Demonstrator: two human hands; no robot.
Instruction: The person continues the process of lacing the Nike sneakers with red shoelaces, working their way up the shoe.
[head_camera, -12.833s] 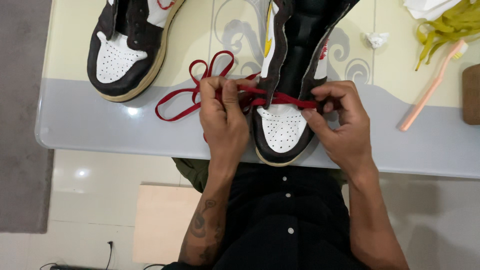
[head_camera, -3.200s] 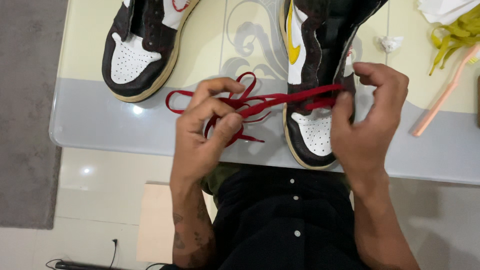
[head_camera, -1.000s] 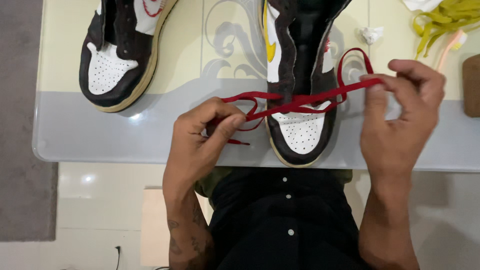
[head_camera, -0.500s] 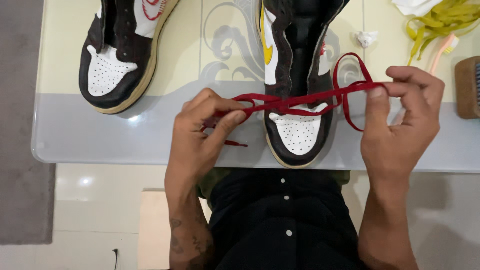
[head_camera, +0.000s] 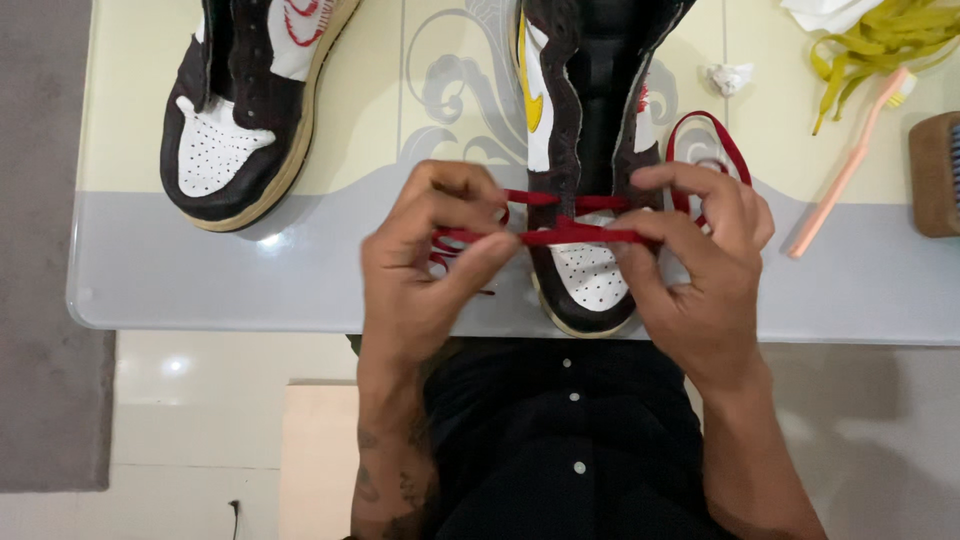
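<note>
Pale glass-topped table (head_camera: 330, 290) holds a second brown-and-white high-top sneaker (head_camera: 250, 110) far left, and at the far right a pile of yellow laces (head_camera: 880, 45), a brown brush (head_camera: 935, 175) and a pink toothbrush (head_camera: 850, 165). The brown-and-white high-top sneaker with yellow logo (head_camera: 585, 150) sits at the near edge, red shoelace (head_camera: 575, 232) crossing its lowest eyelets. Left hand (head_camera: 425, 270) and right hand (head_camera: 700, 265) are both curled, each pinching the lace on its own side.

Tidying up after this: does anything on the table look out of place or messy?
A small crumpled white paper scrap lies loose beside the high-top sneaker, and a tangled heap of yellow laces sits at the far corner by a pink toothbrush.
</note>
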